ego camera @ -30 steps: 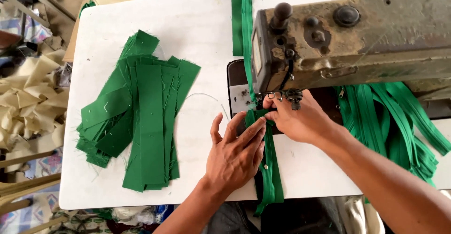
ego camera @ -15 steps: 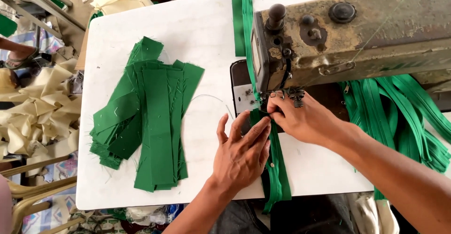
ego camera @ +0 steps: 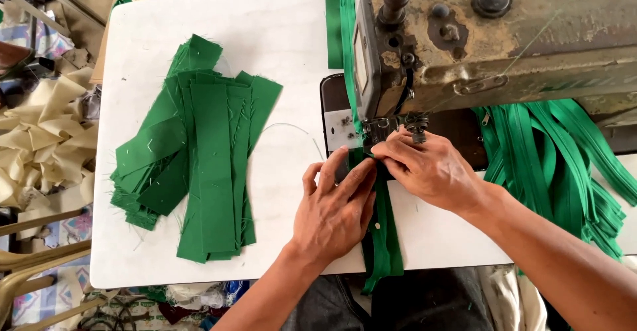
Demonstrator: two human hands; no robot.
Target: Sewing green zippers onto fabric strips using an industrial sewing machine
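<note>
**Two hands steady a green strip under a sewing machine needle**

Seen from above, a green fabric strip is held flat on a white desk. It runs from the near desk edge, where its end hangs over, straight up to the foot of an old, worn sewing machine.

Just in front of the machine's needle area, the left hand is laid flat with fingers spread, pressing the strip's left edge against the desk; nothing is gripped in it. Immediately right of it, the right hand has its fingertips pinched on the strip directly below the presser foot.

Compared with a second ago, both hands have been kept in nearly the same place at the needle, the left fingers drawn slightly closer to the foot. By that, the strip seems to be lined up or fed slowly, not swapped out.

Left of the machine, a fanned stack of cut green strips lies on the desk, well apart from the hands. Right of the machine, a heap of green zipper tape spills off the desk. Behind the machine, a green band trails away. Far left, beyond the desk, cream fabric scraps are piled.
</note>
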